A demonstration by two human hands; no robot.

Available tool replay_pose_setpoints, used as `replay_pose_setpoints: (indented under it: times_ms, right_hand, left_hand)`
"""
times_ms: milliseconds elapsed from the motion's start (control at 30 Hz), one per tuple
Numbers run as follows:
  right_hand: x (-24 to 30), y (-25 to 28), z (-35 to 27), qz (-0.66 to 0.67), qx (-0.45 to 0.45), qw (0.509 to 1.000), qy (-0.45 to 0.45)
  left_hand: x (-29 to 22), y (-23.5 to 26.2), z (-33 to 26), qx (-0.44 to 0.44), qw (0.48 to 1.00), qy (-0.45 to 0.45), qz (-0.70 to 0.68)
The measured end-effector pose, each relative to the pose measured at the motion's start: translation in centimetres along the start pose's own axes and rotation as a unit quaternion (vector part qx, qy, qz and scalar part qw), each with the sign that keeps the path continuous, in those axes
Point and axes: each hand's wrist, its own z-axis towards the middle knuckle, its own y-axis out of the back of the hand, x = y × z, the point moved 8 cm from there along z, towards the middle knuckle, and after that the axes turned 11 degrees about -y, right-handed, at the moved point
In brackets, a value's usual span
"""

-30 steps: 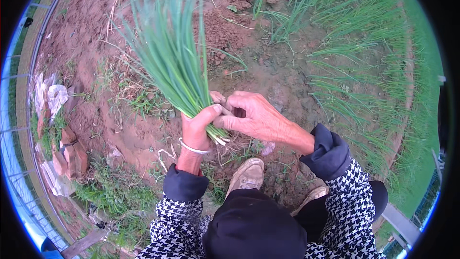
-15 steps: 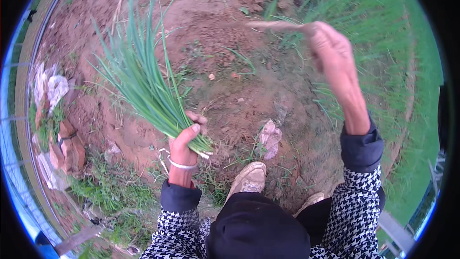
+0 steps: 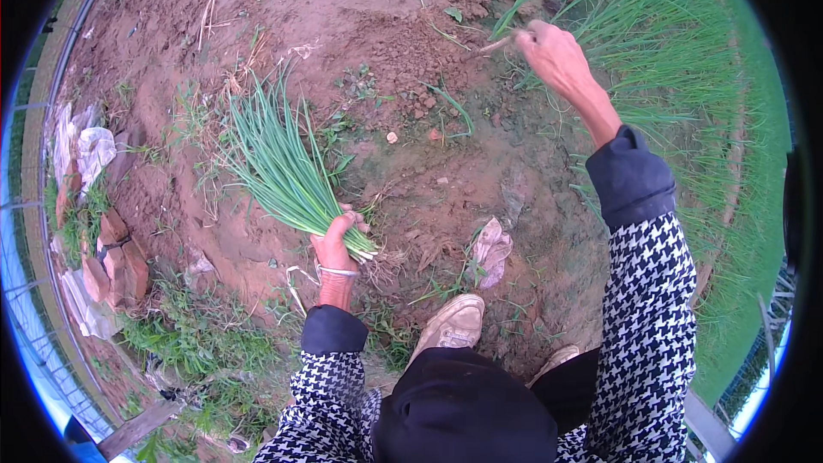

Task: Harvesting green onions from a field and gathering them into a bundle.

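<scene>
Slim green onions (image 3: 283,163) were bunched in the left hand (image 3: 339,240) over reddish soil (image 3: 403,154).
Left of centre in the frame, the smooth, tubular leaves fanned toward the upper left, pale stem ends poking from the lower right of the fist, which was clamped around them. The right hand (image 3: 549,51), toward the upper right, was closed on a thin, brownish, stick-like piece (image 3: 495,45), its kind unclear. A smooth, pale bangle (image 3: 337,272) circled the left wrist. Crumpled, pinkish film (image 3: 491,253) lay right of centre, near a scuffed, light shoe (image 3: 452,326); rough, blocky bricks (image 3: 127,266) sat at far left.
</scene>
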Motion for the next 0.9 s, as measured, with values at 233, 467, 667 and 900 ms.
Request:
replay_pose_setpoints:
  times_ms: [233, 467, 667, 900]
  right_hand:
    - [6.2, -1.7, -2.0, -0.148, 0.008, 0.976, 0.159]
    - [10.3, -3.1, -2.8, -0.218, 0.034, 0.965, 0.144]
    - [8.6, -6.9, 1.0, -0.216, 0.075, 0.970, 0.082]
    - [-3.8, -6.1, 0.7, 0.085, -0.084, 0.992, -0.026]
  left_hand:
    - [0.3, -1.1, -0.3, 0.002, 0.999, 0.029, 0.020]
    - [0.4, -1.0, -0.5, -0.009, 0.999, 0.045, 0.029]
    - [0.0, -0.4, 0.1, -0.018, 0.998, 0.032, 0.041]
    - [0.2, -1.2, 0.0, -0.008, 0.997, 0.038, 0.068]
